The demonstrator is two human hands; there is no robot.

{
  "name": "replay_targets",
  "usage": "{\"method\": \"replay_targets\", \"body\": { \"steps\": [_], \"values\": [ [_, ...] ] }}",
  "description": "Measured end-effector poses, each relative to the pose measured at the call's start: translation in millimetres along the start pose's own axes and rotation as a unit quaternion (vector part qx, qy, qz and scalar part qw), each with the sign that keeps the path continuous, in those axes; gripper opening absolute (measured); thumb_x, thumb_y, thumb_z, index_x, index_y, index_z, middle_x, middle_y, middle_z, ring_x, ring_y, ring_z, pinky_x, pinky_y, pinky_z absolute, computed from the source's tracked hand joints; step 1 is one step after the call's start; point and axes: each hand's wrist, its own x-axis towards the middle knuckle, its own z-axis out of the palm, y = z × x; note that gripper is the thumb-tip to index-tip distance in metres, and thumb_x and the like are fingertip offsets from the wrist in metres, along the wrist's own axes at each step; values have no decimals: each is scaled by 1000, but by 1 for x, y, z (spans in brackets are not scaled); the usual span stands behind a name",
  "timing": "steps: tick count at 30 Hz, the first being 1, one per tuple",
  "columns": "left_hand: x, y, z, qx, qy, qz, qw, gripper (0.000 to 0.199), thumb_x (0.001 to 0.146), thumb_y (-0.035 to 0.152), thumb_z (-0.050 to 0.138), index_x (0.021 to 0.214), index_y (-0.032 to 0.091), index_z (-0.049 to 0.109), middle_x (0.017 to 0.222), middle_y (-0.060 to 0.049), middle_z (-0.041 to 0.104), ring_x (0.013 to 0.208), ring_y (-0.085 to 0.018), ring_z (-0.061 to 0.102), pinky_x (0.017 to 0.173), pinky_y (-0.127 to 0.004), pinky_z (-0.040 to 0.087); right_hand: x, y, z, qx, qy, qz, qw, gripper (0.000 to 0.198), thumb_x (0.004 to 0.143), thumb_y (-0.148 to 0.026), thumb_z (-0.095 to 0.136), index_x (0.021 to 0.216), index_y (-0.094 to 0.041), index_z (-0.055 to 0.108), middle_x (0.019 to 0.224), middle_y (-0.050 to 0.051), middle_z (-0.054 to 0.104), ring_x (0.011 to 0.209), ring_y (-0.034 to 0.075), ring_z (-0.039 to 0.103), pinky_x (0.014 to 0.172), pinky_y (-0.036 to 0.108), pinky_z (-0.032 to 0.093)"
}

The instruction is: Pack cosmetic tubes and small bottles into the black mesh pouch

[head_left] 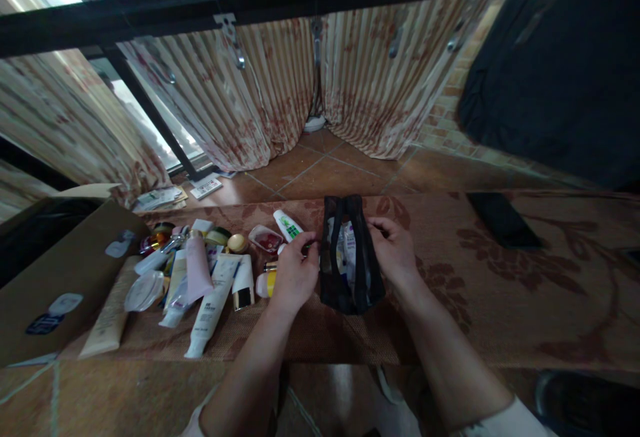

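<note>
A black mesh pouch point(330, 284) lies unzipped on the patterned cloth, with tubes or packets point(350, 250) showing inside through its long opening. My left hand point(295, 274) is at the pouch's left side, fingers curled and pinching its dark edge. On the opposite side, my right hand point(397, 254) has its thumb and fingers closed on the pouch's right edge. Just behind my left hand lie a white and green tube point(287, 225) and a clear container with red contents point(265, 240). A yellow and white bottle point(267, 284) is partly hidden by that hand.
To the left is a pile of cosmetics, including a white tube point(213, 307), a pink tube point(199, 267) and a beige tube point(113, 310). A cardboard box point(75, 277) stands beyond it. A dark phone-like slab point(504, 220) rests at the right. Curtains point(260, 90) hang behind.
</note>
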Motion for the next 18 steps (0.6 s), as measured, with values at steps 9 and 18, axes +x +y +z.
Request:
{"method": "replay_targets", "body": {
  "steps": [9,18],
  "values": [
    [0,-2,0,5,-6,5,1000,22,82,22,55,98,18,70,95,-7,72,88,-20,65,81,-33,50,0,-2,0,-2,-1,-7,1000,28,76,-37,55,83,-16,73,75,6,73,66,18,65,59,26,46],
    [0,4,0,4,-12,2,1000,21,82,20,54,96,19,70,92,-6,72,86,-20,65,80,-32,50,0,-1,0,4,-11,-4,1000,28,76,-36,55,85,-15,72,75,6,73,65,18,65,58,26,46]
  ]
}}
